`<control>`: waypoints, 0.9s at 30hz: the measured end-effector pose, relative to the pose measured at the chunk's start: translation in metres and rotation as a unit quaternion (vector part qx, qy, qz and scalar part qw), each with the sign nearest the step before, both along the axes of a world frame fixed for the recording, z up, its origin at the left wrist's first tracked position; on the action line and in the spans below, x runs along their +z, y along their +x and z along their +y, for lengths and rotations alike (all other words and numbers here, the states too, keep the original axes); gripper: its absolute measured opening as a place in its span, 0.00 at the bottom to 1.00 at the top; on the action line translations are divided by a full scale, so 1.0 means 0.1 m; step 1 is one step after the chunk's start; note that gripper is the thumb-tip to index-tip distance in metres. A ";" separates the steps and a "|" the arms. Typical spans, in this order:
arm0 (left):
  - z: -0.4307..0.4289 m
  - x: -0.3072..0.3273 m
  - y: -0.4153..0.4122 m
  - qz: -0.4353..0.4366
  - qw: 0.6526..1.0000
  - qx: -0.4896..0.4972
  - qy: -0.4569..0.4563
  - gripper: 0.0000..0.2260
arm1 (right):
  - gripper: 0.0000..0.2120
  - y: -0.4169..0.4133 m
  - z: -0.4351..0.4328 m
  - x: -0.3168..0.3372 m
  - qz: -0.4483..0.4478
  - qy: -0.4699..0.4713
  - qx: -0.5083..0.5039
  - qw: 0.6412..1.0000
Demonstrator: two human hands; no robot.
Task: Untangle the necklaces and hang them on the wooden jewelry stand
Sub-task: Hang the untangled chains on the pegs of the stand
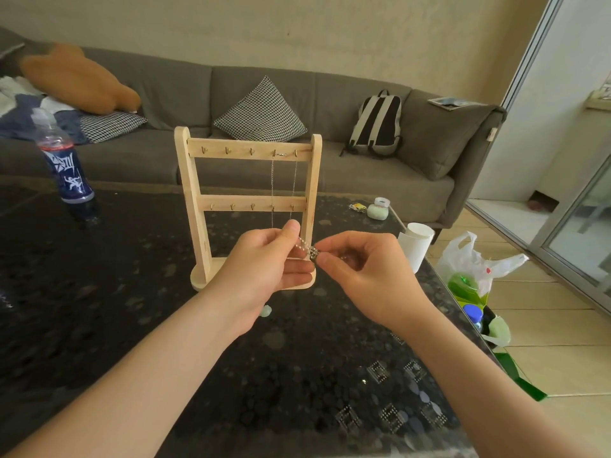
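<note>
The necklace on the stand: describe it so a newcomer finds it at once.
On the dark table stands a wooden jewelry stand. From the two rightmost hooks of its top rail, a thin silver necklace drops in two strands to the left hand. No other hook carries a chain.

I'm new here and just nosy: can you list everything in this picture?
stand: one, pale wood, table centre
necklace: one, silver, hanging from top hooks
beaded chain: one, silvery, between the hands
bottle: one, blue, table's left
cup: one, white, table's right edge
table: one, dark, foreground
sofa: one, grey, behind
cushions: two, checked, on sofa
backpack: one, black and white, on sofa
bag: one, white, floor right
hands: two; left hand and right hand both pinch the beaded chain
</note>
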State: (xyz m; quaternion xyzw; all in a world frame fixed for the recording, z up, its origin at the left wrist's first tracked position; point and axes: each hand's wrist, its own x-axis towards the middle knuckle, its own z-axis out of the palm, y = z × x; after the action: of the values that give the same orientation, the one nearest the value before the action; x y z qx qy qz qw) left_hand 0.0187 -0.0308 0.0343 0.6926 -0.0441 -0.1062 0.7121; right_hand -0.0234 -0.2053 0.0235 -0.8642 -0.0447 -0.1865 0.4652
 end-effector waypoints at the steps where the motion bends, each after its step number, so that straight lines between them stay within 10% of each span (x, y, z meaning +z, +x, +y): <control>1: 0.00 0.00 0.00 0.008 1.000 0.000 -0.005 0.15 | 0.04 0.00 0.01 0.01 0.005 0.000 0.003 1.000; 7: 0.01 0.03 0.02 0.069 0.995 -0.012 -0.078 0.12 | 0.05 -0.03 0.02 0.02 0.011 0.058 -0.027 0.998; 20: 0.14 0.00 -0.04 -0.238 0.957 0.016 0.165 0.04 | 0.09 0.02 0.28 0.35 0.034 -0.061 -0.076 0.995; 27: 0.09 0.00 0.04 -0.206 0.959 0.041 0.191 0.06 | 0.08 0.02 0.37 0.28 0.053 -0.010 -0.106 0.993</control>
State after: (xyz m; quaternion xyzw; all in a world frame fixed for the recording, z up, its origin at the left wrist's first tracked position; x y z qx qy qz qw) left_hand 0.0223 -0.0220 0.0343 0.8236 -0.1400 0.0613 0.5462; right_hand -0.0212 -0.1683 0.0517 -0.8776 0.0699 -0.1877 0.4355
